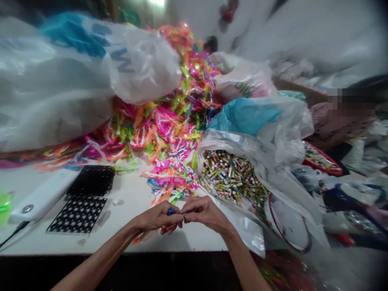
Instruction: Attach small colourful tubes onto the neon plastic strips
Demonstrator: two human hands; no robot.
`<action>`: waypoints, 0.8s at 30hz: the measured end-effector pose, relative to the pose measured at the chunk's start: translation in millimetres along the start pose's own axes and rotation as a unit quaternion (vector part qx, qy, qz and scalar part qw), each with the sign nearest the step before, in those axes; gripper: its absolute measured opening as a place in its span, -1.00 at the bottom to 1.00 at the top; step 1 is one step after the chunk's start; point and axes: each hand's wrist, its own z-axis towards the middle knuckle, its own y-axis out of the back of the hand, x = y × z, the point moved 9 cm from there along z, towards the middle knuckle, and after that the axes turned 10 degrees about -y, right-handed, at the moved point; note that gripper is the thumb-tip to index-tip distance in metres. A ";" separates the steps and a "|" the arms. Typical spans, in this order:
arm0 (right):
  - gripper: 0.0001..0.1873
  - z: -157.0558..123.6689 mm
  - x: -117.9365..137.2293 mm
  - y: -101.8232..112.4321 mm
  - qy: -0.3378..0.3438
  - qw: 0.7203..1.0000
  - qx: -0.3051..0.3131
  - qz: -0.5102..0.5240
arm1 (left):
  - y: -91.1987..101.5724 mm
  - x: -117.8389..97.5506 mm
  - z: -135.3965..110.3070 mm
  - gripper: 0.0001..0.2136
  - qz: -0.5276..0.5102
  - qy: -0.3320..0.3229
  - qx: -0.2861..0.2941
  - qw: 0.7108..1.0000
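Observation:
Over the front of the white table, my left hand [159, 217] is closed round a small plastic piece with a rounded blue part [170, 211]. An orange strip [144, 237] hangs below that hand and seems to belong to the piece. My right hand [202, 210] meets it fingertip to fingertip in a pinch. What lies between the right fingertips is too small to make out. Just behind both hands spreads a heap of bright pink, orange and green plastic pieces [166, 133]. An open clear bag [212, 137] of small multicoloured cylinders [230, 173] stands to the right.
On the left lie a white box-shaped device [45, 194] with a cable, and black perforated trays [77, 214]. Large filled plastic bags [142, 60] rise behind. A white, red-rimmed container [287, 222] leans at the right. Another person's patterned clothing [336, 121] shows far right.

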 end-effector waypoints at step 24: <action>-0.76 12.1 -24.4 124.8 -0.051 0.907 -0.310 -0.280 | 50.9 -17.0 -3.7 -0.75 0.166 -0.045 -0.144 0.974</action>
